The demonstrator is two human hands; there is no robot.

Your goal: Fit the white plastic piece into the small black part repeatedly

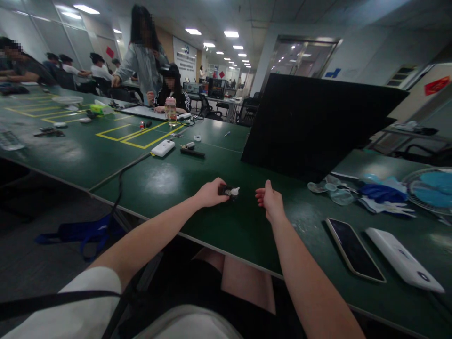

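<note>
My left hand [213, 193] is closed around a small dark object [223, 189] just above or on the green table. A small white piece [235, 191] with a narrow tip shows at the right end of the dark object; its exact kind is too blurred to tell. To the right of it, my right hand [271, 201] hovers with nothing in it, thumb up and fingers half bent toward the left hand. A gap separates my right hand from the white piece.
A large black panel [318, 122] leans at the back right. Right of my arm lie a phone [355, 249], a white device [404, 259], blue and white gloves [384, 195] and a round fan [432, 190]. A white power bank [163, 148] and a dark bar [192, 152] sit farther back.
</note>
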